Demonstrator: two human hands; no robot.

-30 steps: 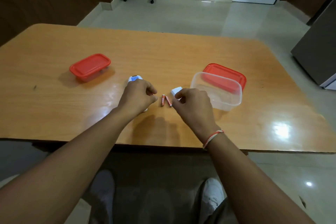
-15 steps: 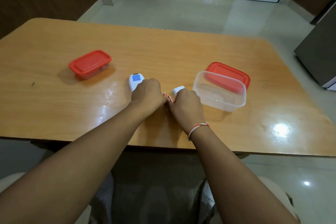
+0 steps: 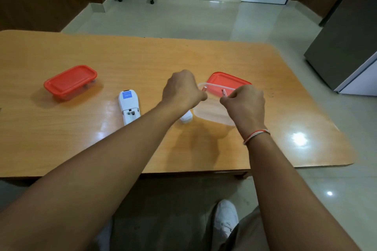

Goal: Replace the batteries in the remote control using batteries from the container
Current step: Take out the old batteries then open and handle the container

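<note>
Both hands are raised over the open clear tub (image 3: 212, 114) at centre-right of the wooden surface (image 3: 142, 59). The left hand (image 3: 182, 90) is closed in a pinch around one battery (image 3: 204, 88), whose pinkish end pokes out past the fingertips above the tub's near-left rim. The right hand (image 3: 244, 102) is closed likewise around a second battery (image 3: 223, 92), reddish, with its tip pointing up and left. The two batteries sit apart, both above the tub's mouth; I cannot tell whether either touches the rim. A thread band (image 3: 256, 135) circles the right wrist. The remote (image 3: 129, 106) lies flat to the left of the left forearm, back side up, with a blue label at the far end and the battery bay uncovered at the near end; the bay's contents are too small to read. The small white cover (image 3: 186, 118) rests on the surface just beside the tub's near-left corner, partly hidden under the left wrist. A red lid (image 3: 226, 81) lies behind the tub, touching or just beside it. A second tub (image 3: 70, 82), with its red lid on, stands well apart at far left.
</note>
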